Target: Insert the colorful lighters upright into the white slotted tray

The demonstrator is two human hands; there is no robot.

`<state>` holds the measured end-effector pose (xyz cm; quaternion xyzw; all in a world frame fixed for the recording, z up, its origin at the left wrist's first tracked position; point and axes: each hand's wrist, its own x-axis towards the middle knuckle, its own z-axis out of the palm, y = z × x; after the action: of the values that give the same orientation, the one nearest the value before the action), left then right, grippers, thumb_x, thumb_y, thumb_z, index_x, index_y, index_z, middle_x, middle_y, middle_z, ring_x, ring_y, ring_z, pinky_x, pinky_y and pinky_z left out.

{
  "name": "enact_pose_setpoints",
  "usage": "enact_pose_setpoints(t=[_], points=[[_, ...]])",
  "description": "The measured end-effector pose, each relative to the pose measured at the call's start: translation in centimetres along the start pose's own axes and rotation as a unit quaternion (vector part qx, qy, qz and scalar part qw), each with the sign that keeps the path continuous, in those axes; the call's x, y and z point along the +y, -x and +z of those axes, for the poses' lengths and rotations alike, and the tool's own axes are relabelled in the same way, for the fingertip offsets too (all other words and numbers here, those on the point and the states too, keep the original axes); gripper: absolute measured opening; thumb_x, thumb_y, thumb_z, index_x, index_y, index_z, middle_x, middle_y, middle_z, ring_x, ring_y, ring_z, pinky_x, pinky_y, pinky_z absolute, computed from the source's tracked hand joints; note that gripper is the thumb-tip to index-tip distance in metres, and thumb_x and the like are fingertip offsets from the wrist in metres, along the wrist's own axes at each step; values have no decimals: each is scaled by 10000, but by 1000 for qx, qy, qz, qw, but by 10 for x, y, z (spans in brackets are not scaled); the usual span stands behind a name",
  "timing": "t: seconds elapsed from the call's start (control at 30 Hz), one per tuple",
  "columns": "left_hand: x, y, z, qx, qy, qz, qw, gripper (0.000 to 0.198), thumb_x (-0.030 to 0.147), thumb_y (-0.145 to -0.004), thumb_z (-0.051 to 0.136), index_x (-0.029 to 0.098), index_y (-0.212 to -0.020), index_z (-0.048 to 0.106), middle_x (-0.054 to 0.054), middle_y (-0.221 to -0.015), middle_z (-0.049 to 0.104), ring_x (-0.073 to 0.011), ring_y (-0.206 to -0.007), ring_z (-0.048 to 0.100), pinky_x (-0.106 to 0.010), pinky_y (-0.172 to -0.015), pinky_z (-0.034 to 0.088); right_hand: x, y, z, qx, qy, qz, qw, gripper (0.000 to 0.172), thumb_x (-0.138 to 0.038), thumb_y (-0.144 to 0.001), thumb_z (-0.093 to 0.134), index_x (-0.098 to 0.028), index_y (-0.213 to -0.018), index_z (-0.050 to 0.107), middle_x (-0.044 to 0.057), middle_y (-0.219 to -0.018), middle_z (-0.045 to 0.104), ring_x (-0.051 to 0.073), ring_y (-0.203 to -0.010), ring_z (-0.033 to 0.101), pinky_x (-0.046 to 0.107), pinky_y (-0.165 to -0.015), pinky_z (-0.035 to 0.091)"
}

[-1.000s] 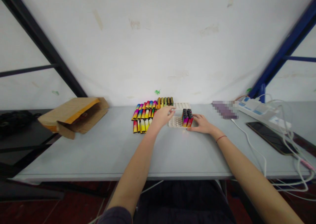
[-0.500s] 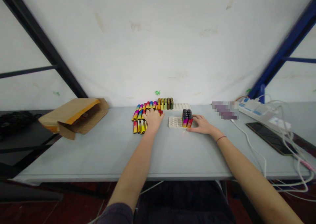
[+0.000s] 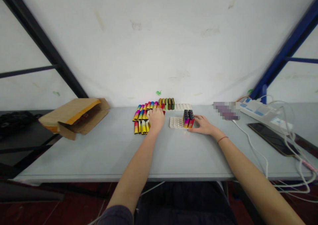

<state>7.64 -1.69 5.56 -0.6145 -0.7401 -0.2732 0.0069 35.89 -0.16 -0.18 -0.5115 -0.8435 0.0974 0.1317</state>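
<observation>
Front edge [image 3: 174, 178]: well toward the person from the near tray [image 3: 176, 122], broad tabletop [image 3: 174, 152] between.
Back limit: wall [image 3: 159, 53], behind the near tray.
Left hand [image 3: 156, 119]: left of the near tray, fingers bent over lying lighters [image 3: 140, 115]; cannot tell whether it pinches one.
Right hand [image 3: 203, 125]: at the near tray's right end, thumb and fingers spread.
Trays: two; the far tray [image 3: 183, 107] sits behind.
Upright lighters [image 3: 188, 119]: on the near tray's right part, two across in front; total unclear.
Lying lighters: three rows, partly hidden.
</observation>
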Motion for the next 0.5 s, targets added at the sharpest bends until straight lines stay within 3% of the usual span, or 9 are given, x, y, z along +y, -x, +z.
enact_pose_setpoints(t=[0.13,0.2,0.27,0.37,0.43,0.5], points=[[4,-8,5,-16,224,-8,974,369,229,-1062,339,174,-924,676,-147,-1018,757,-254,-1024,698,-368,-946,490,2,-1,2,9,-2,-9,1000,934,-843,-808,658,-189,-1474,648,214,-1553,570,471,-1450,481,625,-1235,361],[9,-10,8,-46,369,-49,927,313,251,-1065,384,205,-839,596,-71,-859,720,-194,-837,696,-306,-826,507,4,-1,3,16,-4,-15,1000,921,-847,-806,657,-213,-1474,649,202,-1539,584,466,-1441,492,626,-1227,372],[15,-8,10,-75,497,-87,860,264,266,-1051,449,211,-809,542,-16,-783,674,-141,-693,653,-256,-726,495,5,-1,5,21,-3,-19,1000,908,-845,-809,657,-229,-1476,649,190,-1529,594,458,-1435,501,620,-1224,378],[23,-5,7,-101,624,-120,765,163,268,-1001,540,212,-848,532,36,-696,594,-99,-569,558,-208,-615,450,5,-2,5,24,1,-17,1000,908,-843,-805,666,-232,-1476,650,185,-1528,597,455,-1431,507,610,-1223,381],[26,-2,4,-115,661,-133,729,131,286,-985,549,215,-876,536,63,-628,515,-89,-512,482,-188,-542,393,3,-1,3,22,3,-14,1000,915,-844,-799,671,-227,-1474,651,188,-1535,592,463,-1432,505,614,-1223,380],[27,0,1,-118,671,-128,720,119,306,-981,566,214,-908,547,78,-606,470,-78,-484,430,-176,-500,339,1,-1,2,16,4,-8,1000,924,-839,-799,676,-208,-1474,650,196,-1542,584,468,-1442,495,613,-1230,371]])
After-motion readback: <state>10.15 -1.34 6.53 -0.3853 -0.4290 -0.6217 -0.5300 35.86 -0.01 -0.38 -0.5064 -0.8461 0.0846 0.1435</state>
